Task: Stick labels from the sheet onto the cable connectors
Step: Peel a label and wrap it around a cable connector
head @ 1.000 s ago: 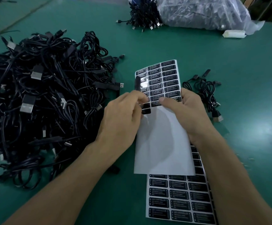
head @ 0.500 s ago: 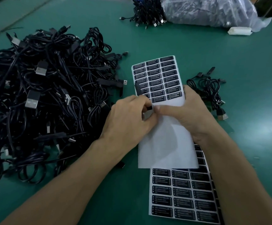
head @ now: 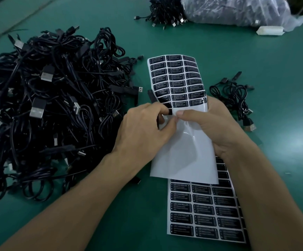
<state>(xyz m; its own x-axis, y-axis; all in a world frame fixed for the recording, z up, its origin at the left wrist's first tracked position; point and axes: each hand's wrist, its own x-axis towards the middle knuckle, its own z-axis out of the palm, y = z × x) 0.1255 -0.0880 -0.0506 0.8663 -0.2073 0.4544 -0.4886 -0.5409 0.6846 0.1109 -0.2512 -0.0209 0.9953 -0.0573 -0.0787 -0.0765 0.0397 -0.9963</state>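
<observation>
My left hand [head: 147,129] pinches a small black cable connector [head: 170,112] over the label sheet [head: 183,153]. The connector's other end [head: 151,96] sticks out above my knuckles. My right hand [head: 217,129] grips that sheet from the right, with its thumb and forefinger tips meeting my left fingertips at the connector. Rows of black labels [head: 178,80] fill the sheet's far part, and its near part is bare white backing. Whether a label is between the fingertips is hidden.
A large heap of black USB cables [head: 47,105] covers the green table on the left. One small cable bundle [head: 235,98] lies to the right of the sheet. A second full label sheet [head: 205,212] lies nearest me. Far back are more cables [head: 165,13], a plastic bag [head: 237,11] and a white block [head: 270,30].
My right fingertips left the sheet's lowest label row and came to my left fingertips at the connector. Both hands drew closer together over the white backing.
</observation>
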